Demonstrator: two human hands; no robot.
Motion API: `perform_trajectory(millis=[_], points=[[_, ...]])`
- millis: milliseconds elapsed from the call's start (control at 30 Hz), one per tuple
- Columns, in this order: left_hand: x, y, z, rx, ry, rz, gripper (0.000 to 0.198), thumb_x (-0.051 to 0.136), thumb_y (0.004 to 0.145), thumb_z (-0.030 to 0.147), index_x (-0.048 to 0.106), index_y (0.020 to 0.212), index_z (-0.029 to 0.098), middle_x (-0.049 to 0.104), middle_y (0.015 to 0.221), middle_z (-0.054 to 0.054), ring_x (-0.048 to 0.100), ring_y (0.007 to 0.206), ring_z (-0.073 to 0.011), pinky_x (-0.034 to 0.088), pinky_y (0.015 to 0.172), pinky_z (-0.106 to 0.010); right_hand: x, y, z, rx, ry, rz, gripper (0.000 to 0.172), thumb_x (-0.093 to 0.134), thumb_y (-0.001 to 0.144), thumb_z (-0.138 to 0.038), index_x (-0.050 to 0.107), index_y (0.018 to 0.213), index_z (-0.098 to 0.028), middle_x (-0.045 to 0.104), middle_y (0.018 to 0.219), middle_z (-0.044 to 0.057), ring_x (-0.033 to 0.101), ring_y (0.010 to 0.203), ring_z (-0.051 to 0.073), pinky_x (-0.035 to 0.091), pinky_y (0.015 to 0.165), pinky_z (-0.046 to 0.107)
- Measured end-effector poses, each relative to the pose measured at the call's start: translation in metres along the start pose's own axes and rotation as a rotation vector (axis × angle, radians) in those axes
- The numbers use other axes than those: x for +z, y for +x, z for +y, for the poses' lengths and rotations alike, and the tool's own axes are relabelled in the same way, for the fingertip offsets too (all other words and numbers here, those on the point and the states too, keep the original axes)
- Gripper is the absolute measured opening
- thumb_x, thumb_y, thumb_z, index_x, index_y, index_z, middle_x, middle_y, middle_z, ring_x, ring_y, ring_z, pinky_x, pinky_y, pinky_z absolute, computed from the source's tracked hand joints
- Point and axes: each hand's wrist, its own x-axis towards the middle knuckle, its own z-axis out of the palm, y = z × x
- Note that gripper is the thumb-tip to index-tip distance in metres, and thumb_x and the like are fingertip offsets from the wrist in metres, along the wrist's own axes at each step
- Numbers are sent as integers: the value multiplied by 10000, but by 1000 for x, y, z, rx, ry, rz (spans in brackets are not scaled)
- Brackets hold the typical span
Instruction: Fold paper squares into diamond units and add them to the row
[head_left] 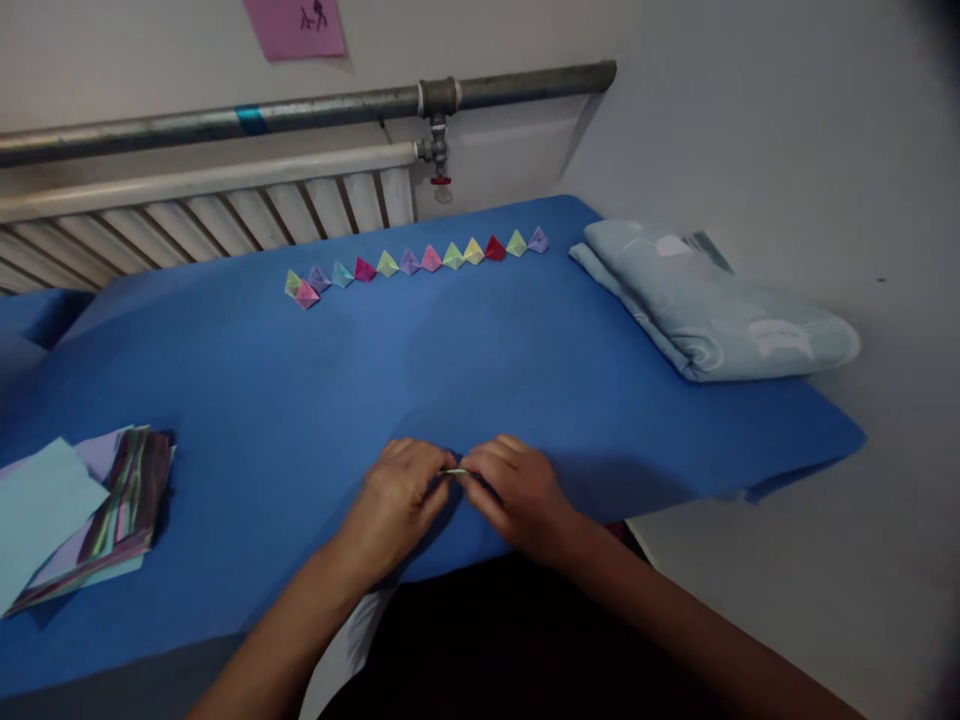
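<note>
My left hand (397,495) and my right hand (517,492) meet knuckle to knuckle near the front edge of the blue cloth (450,360). Both have their fingers curled and pinch a small folded piece of paper (454,472), of which only a thin pale edge shows between them. Far back on the cloth lies a row of several small folded paper pyramids (420,260) in pink, green, blue, purple, yellow and red.
A stack of coloured paper sheets (82,515) lies at the front left. A folded light-blue blanket (712,310) sits at the right on a white surface. Behind the cloth are a radiator (195,215) and a metal pipe (300,108) along the wall.
</note>
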Motion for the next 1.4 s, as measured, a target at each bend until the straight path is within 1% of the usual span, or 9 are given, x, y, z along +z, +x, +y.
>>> perform_trajectory(millis=[100,233,400,567,700,833,1100,1267,1400], points=[[7,1,-6,172,166,57,137,475,864,109,588,902,175,661,835,-53,598,783,-192,478,733,-352,0,0,9,-134,-129,-11,148,465,924,-167,612,915,-148,655,816,65,531,752,185,407,704,323],[19,-1,-10,243,247,154,161,441,894,91,581,912,167,668,880,-70,598,852,-194,476,790,-356,2,-1,16,-167,-218,-40,176,459,914,-143,624,974,-153,661,884,74,520,775,194,386,704,334],[27,-10,-6,187,353,121,217,412,922,106,605,851,176,677,910,-84,591,859,-202,455,787,-365,5,-6,14,-134,-299,-167,194,459,917,-149,649,888,-170,655,850,66,502,746,192,349,680,343],[23,-26,-2,120,314,12,178,477,912,146,611,1025,178,685,1041,-83,595,972,-222,420,881,-405,1,-14,9,-105,-262,-264,184,520,868,-124,634,996,-188,660,952,66,519,826,201,342,743,358],[22,-32,-1,90,256,30,184,494,909,153,607,1051,183,694,1043,-76,607,990,-223,402,905,-403,-1,-19,10,-94,-203,-249,243,529,865,-122,594,1085,-200,658,1052,63,534,881,202,343,765,360],[24,-31,-1,67,233,55,158,508,909,163,619,1019,187,701,1019,-70,613,971,-219,405,898,-397,-1,-20,10,-38,-157,-213,144,518,896,-149,605,1005,-186,670,1005,58,546,870,198,364,770,352],[26,-32,-6,36,180,72,176,504,916,172,652,1005,204,700,1018,-58,605,972,-210,403,885,-388,0,-16,9,55,-55,-173,153,487,930,-186,640,937,-185,668,955,65,567,843,183,404,769,345],[27,-33,-5,-86,189,92,176,504,924,235,668,981,211,678,943,-59,585,911,-211,403,802,-373,1,-12,6,128,0,-157,137,500,918,-181,634,894,-185,666,934,55,581,859,180,412,784,342],[23,-29,2,-169,183,48,199,470,940,261,667,949,236,671,883,-40,573,859,-198,374,796,-378,-1,-8,3,170,15,-176,149,484,918,-182,627,877,-190,665,929,56,585,868,182,420,789,342]])
